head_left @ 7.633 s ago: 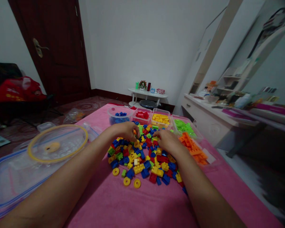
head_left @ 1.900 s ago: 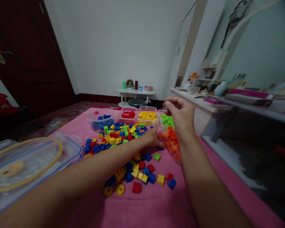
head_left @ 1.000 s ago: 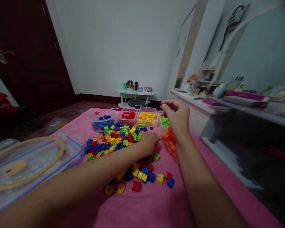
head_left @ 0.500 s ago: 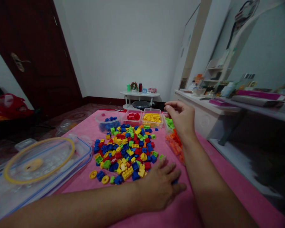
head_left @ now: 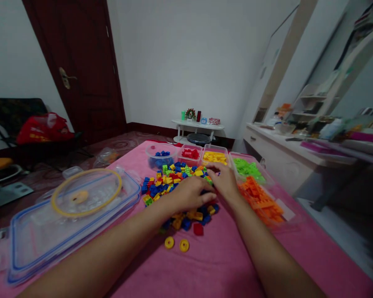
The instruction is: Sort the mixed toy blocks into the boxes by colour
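Note:
A heap of mixed toy bricks [head_left: 170, 182], blue, yellow, red and green, lies on the pink cloth [head_left: 205, 265]. My left hand [head_left: 189, 193] rests on the heap's near right part, fingers curled down into the bricks. My right hand [head_left: 224, 179] lies just beside it at the heap's right edge, fingers bent onto the bricks. What either hand grips is hidden. Behind the heap stand a round tub of blue bricks [head_left: 159, 154], a tub of red bricks [head_left: 189, 154], a tub of yellow bricks [head_left: 215, 156], a tub of green bricks [head_left: 248, 169] and a tub of orange bricks [head_left: 261, 200].
Two yellow wheels [head_left: 175, 244] and a red brick [head_left: 198, 229] lie loose near me. Clear lids with a yellow-rimmed round lid [head_left: 85, 194] are stacked at the left. A white dresser [head_left: 279, 161] stands right, a small white table [head_left: 199, 126] and a dark door [head_left: 81, 70] behind.
My right hand has come down from above the green tub to the heap. My left hand has moved from the cloth near me forward onto the bricks. The camera has swung left.

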### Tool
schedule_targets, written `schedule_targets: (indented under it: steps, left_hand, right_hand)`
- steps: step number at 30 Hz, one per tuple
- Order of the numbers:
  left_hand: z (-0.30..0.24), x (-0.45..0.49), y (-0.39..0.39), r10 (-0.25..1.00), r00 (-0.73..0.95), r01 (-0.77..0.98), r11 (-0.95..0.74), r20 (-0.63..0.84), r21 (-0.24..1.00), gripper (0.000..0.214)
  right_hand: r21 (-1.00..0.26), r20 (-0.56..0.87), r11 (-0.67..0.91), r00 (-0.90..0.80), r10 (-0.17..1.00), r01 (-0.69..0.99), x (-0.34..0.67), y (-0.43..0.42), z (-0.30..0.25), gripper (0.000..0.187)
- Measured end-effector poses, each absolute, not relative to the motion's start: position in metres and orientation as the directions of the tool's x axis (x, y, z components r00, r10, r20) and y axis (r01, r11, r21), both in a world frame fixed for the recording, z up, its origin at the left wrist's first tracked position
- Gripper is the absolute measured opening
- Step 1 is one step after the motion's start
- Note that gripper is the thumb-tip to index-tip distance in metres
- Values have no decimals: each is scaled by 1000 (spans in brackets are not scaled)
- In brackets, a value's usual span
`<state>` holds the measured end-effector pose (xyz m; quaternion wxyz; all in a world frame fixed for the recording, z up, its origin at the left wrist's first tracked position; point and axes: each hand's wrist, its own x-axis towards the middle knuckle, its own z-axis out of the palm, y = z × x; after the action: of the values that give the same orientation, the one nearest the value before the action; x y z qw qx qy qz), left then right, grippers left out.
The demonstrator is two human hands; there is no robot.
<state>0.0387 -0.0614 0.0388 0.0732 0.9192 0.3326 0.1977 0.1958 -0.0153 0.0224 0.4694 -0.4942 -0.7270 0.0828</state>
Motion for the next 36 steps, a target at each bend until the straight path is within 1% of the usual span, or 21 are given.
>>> schedule_targets:
  steps: [2, 4, 6, 8, 10, 12, 14, 16, 20, 22, 25, 27, 29, 31, 33, 34, 36]
  left_hand:
    - [53, 17, -47, 776, 544, 719, -628, 320, 298, 33]
    - [62, -8, -34, 879, 346, 867, -433, 327, 247, 28]
    - [65, -30, -24, 950, 201, 951, -247, 239, 184, 26]
    - [63, -46, -18, 984, 161, 973, -171, 75, 153, 28]
    - [59, -54, -16, 978, 196, 967, -181, -68, 179, 32]
    - [54, -55, -16, 965, 241, 956, -219, -101, 193, 38]
    - [51, -52, -18, 966, 255, 956, -246, -39, 160, 42]
    - [48, -46, -20, 967, 253, 959, -256, 40, 123, 41]
    - [43, -38, -22, 954, 273, 944, -289, 122, 156, 37]
    - [41, -37, -20, 948, 284, 927, -309, 143, 213, 38]
    - [40, -40, -13, 945, 287, 877, -326, 159, 353, 37]
    - [41, -42, -9, 939, 301, 820, -343, 164, 459, 36]
    - [42, -41, -7, 936, 320, 735, -343, 146, 585, 36]
    - [42, -39, -7, 946, 319, 602, -251, 60, 758, 35]
    - [43, -35, -9, 943, 327, 411, -89, -56, 907, 33]
    - [43, -34, -10, 936, 338, 306, -6, -103, 952, 32]
    - [43, -32, -12, 919, 362, 123, 118, -156, 985, 31]
  right_hand:
    - [-509, 571, 526, -190, 799, 681, 190, -11, 5, 30]
    - [-449, 528, 553, -291, 798, 702, 184, -11, -6, 39]
    - [-405, 488, 561, -349, 800, 722, 179, -13, -11, 44]
    - [-369, 464, 557, -372, 804, 744, 174, -15, -11, 44]
    - [-347, 451, 554, -383, 806, 757, 173, -17, -8, 40]
    - [-337, 444, 531, -366, 818, 777, 174, -18, -5, 34]
    - [-332, 433, 491, -333, 838, 805, 178, -18, -3, 28]
    - [-320, 433, 453, -297, 851, 832, 182, -19, -1, 27]
    - [-315, 460, 398, -229, 858, 861, 191, -18, 8, 32]
    - [-353, 470, 381, -190, 862, 855, 194, -18, 17, 29]
    - [-424, 459, 379, -165, 873, 823, 193, -23, 36, 24]
    - [-430, 404, 403, -226, 886, 808, 188, -29, 44, 21]
    - [-393, 323, 447, -334, 885, 804, 181, -36, 45, 19]
    - [-319, 257, 480, -412, 874, 817, 174, -41, 39, 23]
    - [-228, 232, 479, -431, 872, 847, 169, -45, 31, 33]
    - [-188, 226, 468, -426, 876, 864, 167, -46, 28, 36]
    - [-151, 212, 455, -421, 882, 877, 165, -47, 24, 35]
